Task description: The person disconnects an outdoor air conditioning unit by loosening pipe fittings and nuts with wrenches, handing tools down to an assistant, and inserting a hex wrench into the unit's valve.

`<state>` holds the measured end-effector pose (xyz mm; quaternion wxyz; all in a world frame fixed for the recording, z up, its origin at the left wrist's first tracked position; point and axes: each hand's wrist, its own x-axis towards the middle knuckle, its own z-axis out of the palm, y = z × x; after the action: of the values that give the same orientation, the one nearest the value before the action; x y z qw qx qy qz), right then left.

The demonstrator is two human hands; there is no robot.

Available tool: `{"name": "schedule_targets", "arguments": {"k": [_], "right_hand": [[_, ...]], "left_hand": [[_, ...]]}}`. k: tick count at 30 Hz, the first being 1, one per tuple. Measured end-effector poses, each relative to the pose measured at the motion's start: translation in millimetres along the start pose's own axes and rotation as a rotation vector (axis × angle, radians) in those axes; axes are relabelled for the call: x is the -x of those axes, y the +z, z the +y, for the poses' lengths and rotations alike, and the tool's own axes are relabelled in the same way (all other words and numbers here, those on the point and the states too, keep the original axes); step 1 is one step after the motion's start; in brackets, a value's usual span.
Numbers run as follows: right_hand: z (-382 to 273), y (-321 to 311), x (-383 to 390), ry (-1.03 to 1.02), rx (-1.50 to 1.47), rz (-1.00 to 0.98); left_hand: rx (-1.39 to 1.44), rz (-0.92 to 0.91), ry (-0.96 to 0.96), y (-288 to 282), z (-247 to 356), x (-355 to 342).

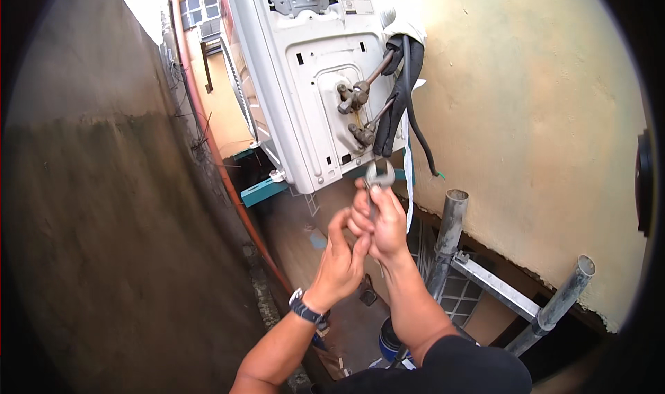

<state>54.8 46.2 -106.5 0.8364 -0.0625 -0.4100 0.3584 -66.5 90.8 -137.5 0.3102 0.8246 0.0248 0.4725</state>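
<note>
My right hand grips an adjustable wrench, its jaw raised just below the white outdoor air-conditioner unit. Beside it and lower, my left hand has curled fingers against the right hand; what they hold, if anything, is hidden. On the unit's side panel sit two brass service valves with copper pipes. Black insulated lines hang beside them from a white wrapping, and a loose cable dangles along the cream wall.
The unit rests on teal brackets. A dark concrete wall stands left, with an orange pipe alongside. The cream wall is right. Metal scaffold tubes rise at lower right. A blue container is below.
</note>
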Motion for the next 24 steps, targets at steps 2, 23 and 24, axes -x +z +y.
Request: {"name": "schedule_targets", "arguments": {"k": [2,23,24], "right_hand": [[-1.2,-8.5,12.2,0.047,-0.006,0.064],[6.1,150.0,-73.8,-0.231,-0.643,-0.103],[5.7,153.6,-74.8,-0.23,-0.655,-0.088]], "left_hand": [[-0.043,-0.006,-0.021,-4.6,-6.6,5.4],[-0.386,0.042,0.082,-139.5,150.4,-125.5],[-0.457,0.022,0.035,-144.5,155.7,-128.8]]}}
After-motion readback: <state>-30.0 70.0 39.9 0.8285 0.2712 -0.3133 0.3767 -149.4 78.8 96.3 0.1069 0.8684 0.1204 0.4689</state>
